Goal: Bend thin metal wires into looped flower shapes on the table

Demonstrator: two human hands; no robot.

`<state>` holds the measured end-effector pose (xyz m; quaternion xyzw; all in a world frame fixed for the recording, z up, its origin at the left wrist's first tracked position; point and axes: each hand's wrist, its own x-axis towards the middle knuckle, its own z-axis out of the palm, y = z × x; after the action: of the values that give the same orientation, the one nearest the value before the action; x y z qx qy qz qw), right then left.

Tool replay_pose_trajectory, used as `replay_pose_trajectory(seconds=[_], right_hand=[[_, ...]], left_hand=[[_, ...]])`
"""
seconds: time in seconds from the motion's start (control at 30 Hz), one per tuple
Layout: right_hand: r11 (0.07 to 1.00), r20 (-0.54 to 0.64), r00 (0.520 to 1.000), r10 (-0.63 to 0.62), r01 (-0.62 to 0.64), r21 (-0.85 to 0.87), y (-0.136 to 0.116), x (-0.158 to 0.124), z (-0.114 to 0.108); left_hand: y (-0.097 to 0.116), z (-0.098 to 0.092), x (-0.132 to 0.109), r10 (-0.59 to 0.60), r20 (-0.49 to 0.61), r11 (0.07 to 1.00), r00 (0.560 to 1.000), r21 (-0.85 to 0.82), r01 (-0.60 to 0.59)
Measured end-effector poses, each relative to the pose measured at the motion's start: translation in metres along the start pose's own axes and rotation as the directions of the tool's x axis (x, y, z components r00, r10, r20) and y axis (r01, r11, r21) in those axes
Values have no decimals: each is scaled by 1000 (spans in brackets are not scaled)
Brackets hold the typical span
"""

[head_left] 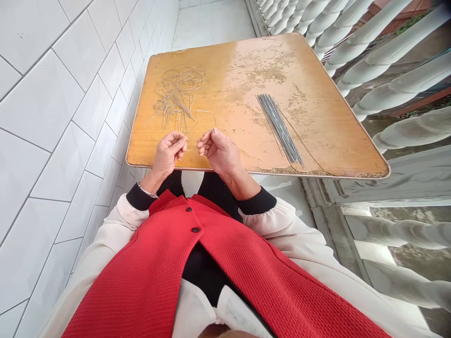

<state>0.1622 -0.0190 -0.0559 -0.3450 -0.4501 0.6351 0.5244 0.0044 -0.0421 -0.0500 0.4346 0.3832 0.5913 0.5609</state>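
Note:
Over the near edge of the table, a thin bent wire (191, 149) runs between my two hands. My left hand (168, 152) pinches one part of it between thumb and fingers. Curled around the other part, my right hand (222, 152) has its thumb near the fingertips. A bent length of the wire sticks up behind the right hand. Just beyond my left hand lies a loose heap of curled and bent wires (179, 82). To the right rests a bundle of straight grey wires (280, 129), with a few strands lying apart from it.
The wooden table (243, 108) has a worn, peeling top and rounded corners. A white tiled wall (52, 117) stands close on the left. White balusters (380, 75) line the right side. Pale floor (214, 23) shows beyond the far edge.

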Motion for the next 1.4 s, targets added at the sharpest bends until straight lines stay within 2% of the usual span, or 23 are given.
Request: replay_pose_trajectory(seconds=[0.1, 0.33, 0.5, 0.63, 0.83, 1.0, 1.23, 1.4], right_hand=[[999, -13, 1000, -12, 12, -33, -6, 3, -5], [984, -44, 994, -103, 96, -153, -26, 13, -13], [986, 11, 998, -62, 63, -157, -33, 12, -13], [990, 46, 999, -25, 31, -141, -36, 11, -16], [979, 107, 992, 61, -39, -202, -33, 9, -21], [968, 132, 988, 80, -46, -245, -30, 8, -26], [929, 165, 986, -36, 94, -358, -38, 1, -22], [914, 106, 990, -92, 127, -386, -37, 1, -15]], left_hand=[[0, 0, -1, -22, -21, 1000, 1000, 5, 22], [4, -3, 0, -77, 17, 995, 997, 69, 76], [3, -13, 3, -34, 36, 998, 999, 59, 32], [13, -20, 5, -17, 55, 990, 998, 137, 9], [33, -21, 8, -23, 41, 968, 999, 250, 12], [31, -20, 8, -26, 20, 964, 999, 266, 20], [26, -16, 8, 17, 74, 947, 997, 319, -40], [29, -8, 10, 13, -17, 943, 1000, 333, -6]])
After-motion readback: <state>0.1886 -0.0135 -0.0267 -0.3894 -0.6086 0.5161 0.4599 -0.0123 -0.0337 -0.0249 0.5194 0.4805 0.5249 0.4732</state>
